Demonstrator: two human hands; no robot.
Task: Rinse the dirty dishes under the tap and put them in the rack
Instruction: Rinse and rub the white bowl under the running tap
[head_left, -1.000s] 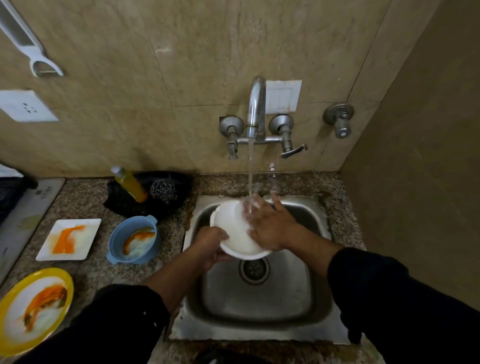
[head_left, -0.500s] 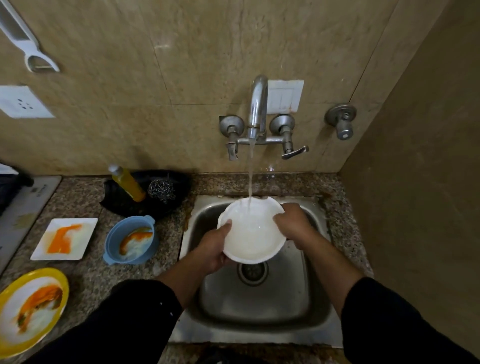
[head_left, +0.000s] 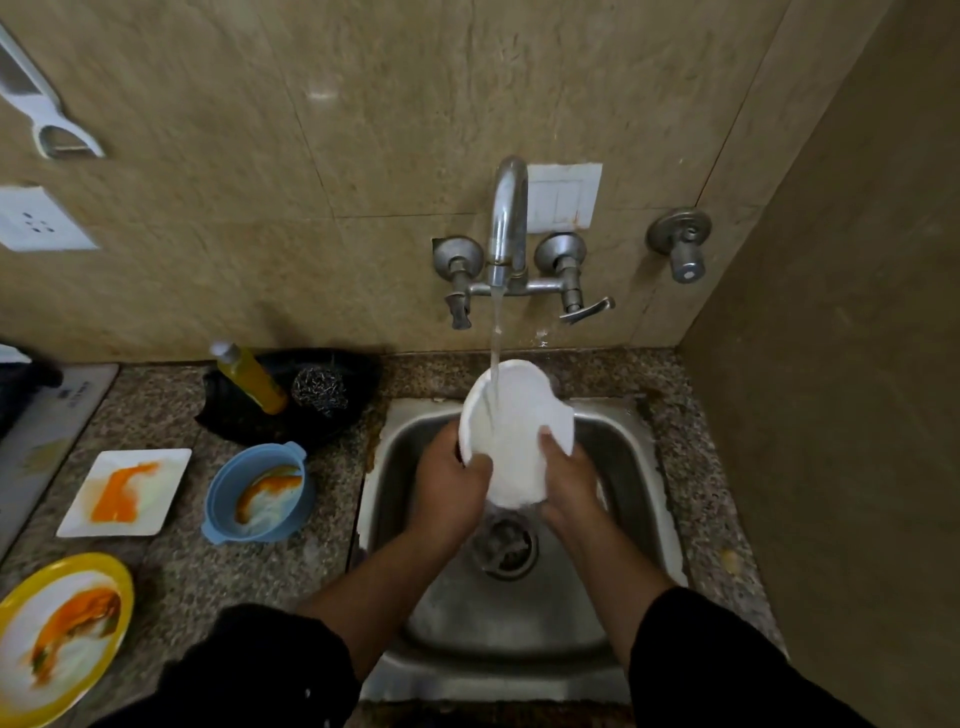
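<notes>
Beige stone-look tiles back a speckled granite counter (head_left: 171, 566) with a small square stainless-steel sink (head_left: 623, 519) set into it, and a chrome wall tap (head_left: 508, 218) runs a thin stream down over the basin. Under that stream a round white bowl (head_left: 511, 441) is held above the drain, tipped steeply so its far rim stands high and its inside faces the person. The left hand (head_left: 449, 480) clamps the bowl's lower left rim, thumb over the edge, and the right hand (head_left: 569, 480) grips the lower right rim, fingertip (head_left: 545, 431) hooked inside. It looks light and stiff, probably melamine or glazed ware; wet, it should be slippery and could chip on the steel, so opposite rims with thumbs inside seem the safest hold. Compared with half a second earlier, the bowl has tilted from nearly level to nearly upright, letting the water run down and off its face, and both hands have slid toward its lower edge. On the counter to the left wait a blue round bowl with small handles (head_left: 257, 493), a white square plate (head_left: 124, 491) and a yellow-rimmed oval plate (head_left: 57, 631), all smeared orange, unmoved. No rack is in view.
</notes>
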